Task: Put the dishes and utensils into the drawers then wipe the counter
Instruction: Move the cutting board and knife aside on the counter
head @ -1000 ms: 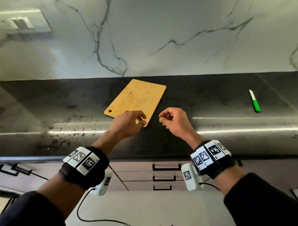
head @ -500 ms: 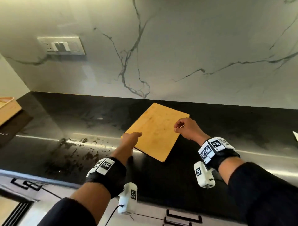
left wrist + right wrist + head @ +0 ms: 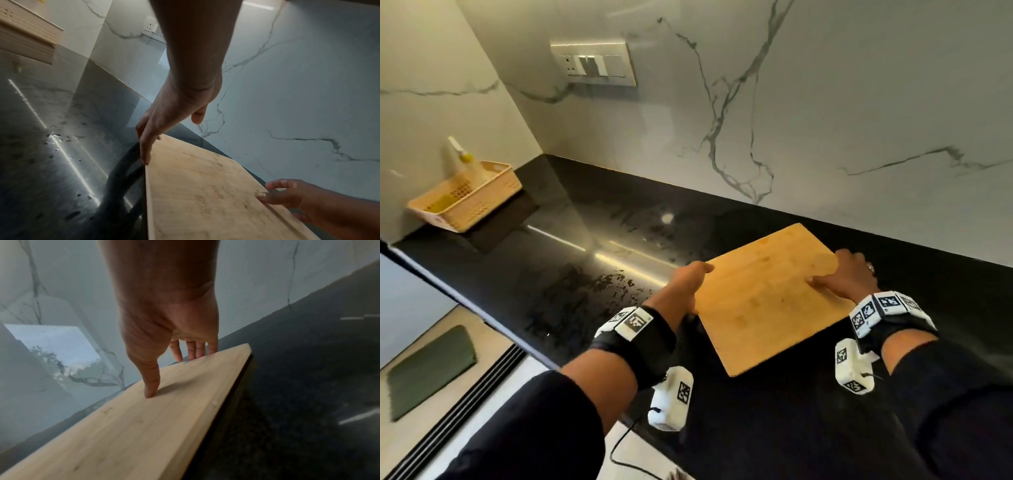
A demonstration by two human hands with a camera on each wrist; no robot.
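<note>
Far left of both hands, in the bench corner: cream slotted basket (image 3: 469,202), a pale bottle with a yellow collar (image 3: 462,158) standing in it. No label legible on either. Below the bench edge, on the floor: dark green mat (image 3: 431,370).

On the marble wall (image 3: 825,102), up and left of the left hand: switch and socket plate (image 3: 594,65), no writing readable.

Black bench (image 3: 571,274) shows dried splash marks and a bright light streak just left of the left hand.

Left hand (image 3: 685,287): its grip is on the left edge of the wooden cutting board (image 3: 767,301). The left wrist view shows the fingers (image 3: 145,146) running down along that edge, thumb (image 3: 198,116) raised clear above the top face.

The board lies between the two hands. The wrist views show a dark shadow along its edges, so it looks lifted off the bench.

Right hand (image 3: 846,277): its grip is on the right edge of the board, thumb (image 3: 152,384) pressed on the top face, fingers (image 3: 195,350) curled over the far edge.

Both wrists carry black bands with square black-and-white coded tags and a white camera unit hanging below; the tags are patterns only, no words. A thin cable trails from the left unit.

Nothing stands on the board.
</note>
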